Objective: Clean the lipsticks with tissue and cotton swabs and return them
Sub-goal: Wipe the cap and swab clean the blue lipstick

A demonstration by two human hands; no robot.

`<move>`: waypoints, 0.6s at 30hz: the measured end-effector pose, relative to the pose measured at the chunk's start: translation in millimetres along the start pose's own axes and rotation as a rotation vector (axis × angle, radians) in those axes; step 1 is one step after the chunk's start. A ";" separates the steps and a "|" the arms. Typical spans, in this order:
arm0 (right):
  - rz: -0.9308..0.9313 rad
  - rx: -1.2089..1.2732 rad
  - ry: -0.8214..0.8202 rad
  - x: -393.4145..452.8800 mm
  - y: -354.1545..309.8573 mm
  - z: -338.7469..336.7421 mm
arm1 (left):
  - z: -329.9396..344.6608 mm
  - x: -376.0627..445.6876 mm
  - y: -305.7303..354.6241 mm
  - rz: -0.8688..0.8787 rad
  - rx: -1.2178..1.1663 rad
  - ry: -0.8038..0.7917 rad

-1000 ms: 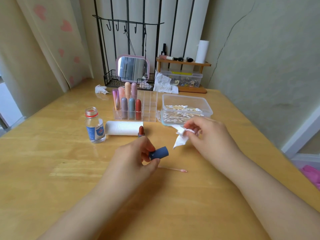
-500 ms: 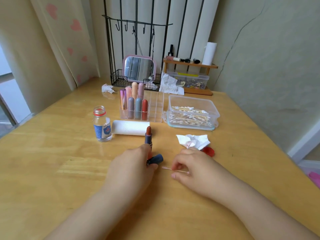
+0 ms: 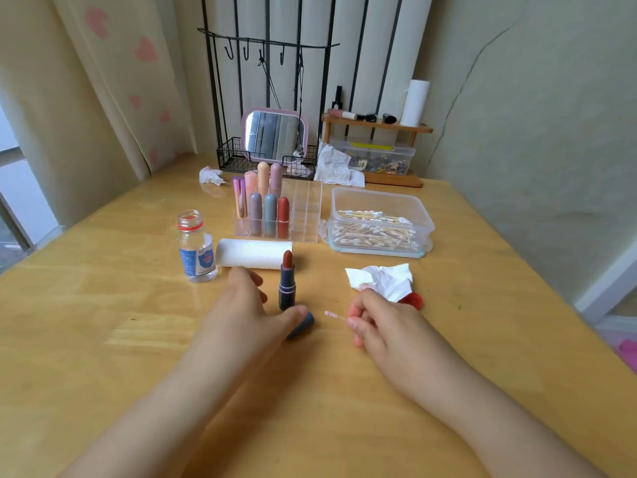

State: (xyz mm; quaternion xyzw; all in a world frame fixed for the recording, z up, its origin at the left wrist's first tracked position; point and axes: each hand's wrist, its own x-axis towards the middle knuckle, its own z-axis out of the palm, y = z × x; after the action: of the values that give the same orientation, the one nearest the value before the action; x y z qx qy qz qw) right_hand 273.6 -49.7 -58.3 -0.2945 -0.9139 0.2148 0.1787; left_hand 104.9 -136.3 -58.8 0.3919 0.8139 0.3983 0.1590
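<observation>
One open lipstick (image 3: 286,280) stands upright on the wooden counter (image 3: 103,305), its dark blue tube smooth and cylindrical, the brick-red bullet raised; the left hand (image 3: 246,312) lies beside it with fingers loosely spread, and its thumb presses on the one blue cap (image 3: 303,325) lying on its side; whether that hand touches the tube I cannot tell. The right hand (image 3: 382,322) pinches one thin cotton swab (image 3: 333,316) with a pink-stained tip, its fingers curled round the stick. One crumpled tissue (image 3: 381,280) with red smears lies just beyond that hand, partly over a red lid (image 3: 412,300). Seven capped lipsticks (image 3: 263,201) with rounded tops stand in a clear acrylic organiser (image 3: 306,215); one clear plastic tub (image 3: 379,215) holds many swabs; one white paper roll (image 3: 253,253) lies flat beside one small clear bottle (image 3: 195,248).
</observation>
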 end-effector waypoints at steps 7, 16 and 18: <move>0.098 0.255 -0.008 -1.2 -9.2 -0.4 | 9.5 13.7 -9.5 0.121 -0.164 0.031; 0.004 0.390 0.205 4.8 -23.2 -12.9 | 2.6 8.9 -3.0 0.264 -0.424 0.072; -0.039 0.414 0.245 6.9 -30.3 -19.0 | -1.9 -0.7 5.6 0.287 -0.621 -0.008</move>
State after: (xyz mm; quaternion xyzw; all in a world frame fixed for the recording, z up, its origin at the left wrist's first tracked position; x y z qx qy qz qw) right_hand 263.0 -62.2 -25.8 -0.2576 -0.8275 0.3567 0.3488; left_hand 107.1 -135.7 -53.3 0.4369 0.5898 0.6437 0.2164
